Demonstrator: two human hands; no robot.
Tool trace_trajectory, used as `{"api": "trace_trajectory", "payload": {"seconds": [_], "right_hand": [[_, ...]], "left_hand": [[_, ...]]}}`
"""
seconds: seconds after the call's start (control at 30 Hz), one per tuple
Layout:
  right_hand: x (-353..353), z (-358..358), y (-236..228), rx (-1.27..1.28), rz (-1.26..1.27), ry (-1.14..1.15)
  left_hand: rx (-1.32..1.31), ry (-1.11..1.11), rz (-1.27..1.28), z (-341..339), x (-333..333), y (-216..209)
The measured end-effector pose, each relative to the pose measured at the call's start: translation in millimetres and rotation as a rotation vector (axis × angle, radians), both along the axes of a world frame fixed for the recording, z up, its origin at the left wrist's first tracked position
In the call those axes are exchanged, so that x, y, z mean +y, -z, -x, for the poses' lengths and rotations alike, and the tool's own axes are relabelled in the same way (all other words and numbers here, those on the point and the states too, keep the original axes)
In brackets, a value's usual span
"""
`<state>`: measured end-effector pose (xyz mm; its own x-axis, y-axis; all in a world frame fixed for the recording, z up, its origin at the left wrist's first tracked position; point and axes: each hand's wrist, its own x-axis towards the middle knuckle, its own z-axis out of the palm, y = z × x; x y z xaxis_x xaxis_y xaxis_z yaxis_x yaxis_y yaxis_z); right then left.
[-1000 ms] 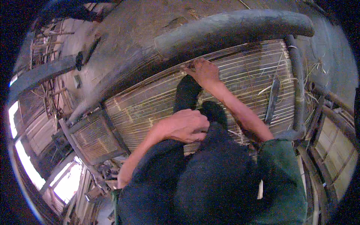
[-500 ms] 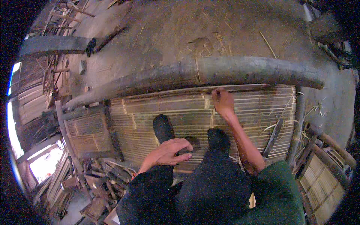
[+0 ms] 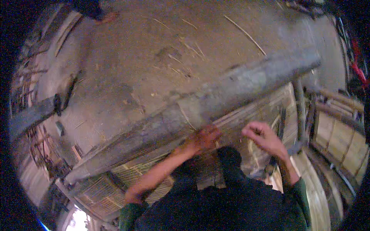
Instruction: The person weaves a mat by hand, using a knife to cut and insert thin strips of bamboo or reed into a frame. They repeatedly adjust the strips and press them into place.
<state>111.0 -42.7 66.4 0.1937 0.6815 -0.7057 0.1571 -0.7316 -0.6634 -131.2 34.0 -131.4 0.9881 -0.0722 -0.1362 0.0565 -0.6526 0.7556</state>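
Observation:
My left hand [image 3: 203,139] reaches forward to the far edge of a woven bamboo slat panel [image 3: 115,184], right under a thick grey pole [image 3: 239,92] that lies across it. Blur hides whether its fingers grip a slat. My right hand [image 3: 264,138] hovers just above the panel to the right. Its fingers are curled shut and nothing shows in them. A dark shoe [image 3: 229,154] stands on the panel between my hands, above my dark trousers.
Bare dirt floor [image 3: 173,57] strewn with thin bamboo strips lies beyond the pole. More slat panels and frames [image 3: 339,134] stand at the right. A second grey pole [image 3: 34,113] lies at the left. Another person's hand and dark sleeve [image 3: 101,14] show at the top left.
The view swung, so the pole now slants. My left hand left my knee and reached to the panel's far edge. My right hand lifted off that edge and curled.

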Motion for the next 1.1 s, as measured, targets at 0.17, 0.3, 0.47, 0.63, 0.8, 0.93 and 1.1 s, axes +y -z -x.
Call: {"api": "trace_trajectory", "payload": {"seconds": [0.17,0.3,0.47,0.63,0.8,0.93,1.1], "right_hand": [[-29.6,16.7,38.2,0.112,-0.046,0.637],[-13.0,47.4,83.6,0.262,-0.232,1.194],[-17.4,90.9,125.4,-0.373,-0.605,0.473],[1.1,95.1,106.7,-0.326,-0.817,0.04],[-3.1,80.5,84.1,-0.511,-1.015,-0.03],[-13.9,79.2,64.8,-0.486,-1.177,0.005],[-2.2,99.3,61.9,-0.415,-0.983,0.231]], "left_hand": [[0.393,-0.507,0.466,-36.2,48.3,-96.1],[-0.24,-0.418,0.054,-31.1,52.4,-90.9],[-0.228,-0.477,0.145,-24.3,34.2,-148.7],[-0.225,-0.654,0.135,-27.0,22.5,-186.4],[-0.166,-0.902,0.367,-23.2,20.9,-231.5],[-0.196,-0.877,0.227,-25.9,21.3,-249.8],[-0.201,-0.838,0.19,-73.0,32.6,-271.7]]}}
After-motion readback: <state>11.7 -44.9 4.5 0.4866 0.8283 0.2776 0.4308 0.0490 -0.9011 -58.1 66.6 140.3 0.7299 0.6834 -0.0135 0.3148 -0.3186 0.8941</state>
